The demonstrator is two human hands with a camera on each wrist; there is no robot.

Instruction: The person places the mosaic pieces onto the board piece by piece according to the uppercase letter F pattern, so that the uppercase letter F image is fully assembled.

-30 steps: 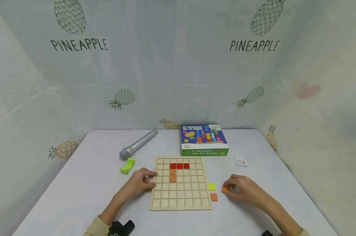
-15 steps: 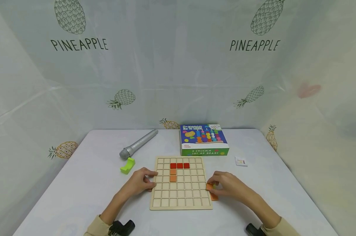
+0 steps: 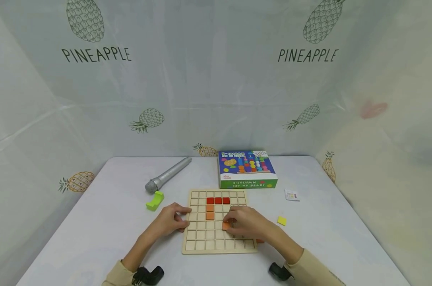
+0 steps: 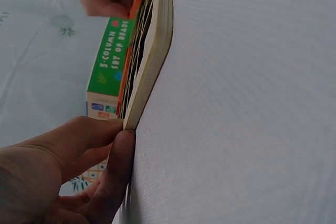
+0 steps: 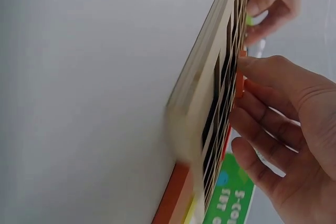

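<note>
A wooden grid board lies on the table. Red square tiles form a short row in its upper part, with two orange tiles stacked below the left one. At the board's left edge, my left hand holds the rim with thumb and index fingertips. My right hand pinches an orange square tile over the middle of the board. In the right wrist view this orange tile is between thumb and fingers, at the grid surface.
Right of the board lie a yellow tile and an orange tile, partly hidden by the right arm. Behind stand a bead-set box and a silver microphone. A green curved block is left; a small white card is right.
My right hand has carried the orange tile leftward from the table onto the board area. The yellow tile has shifted right, away from the board's edge. My left hand stays put.
</note>
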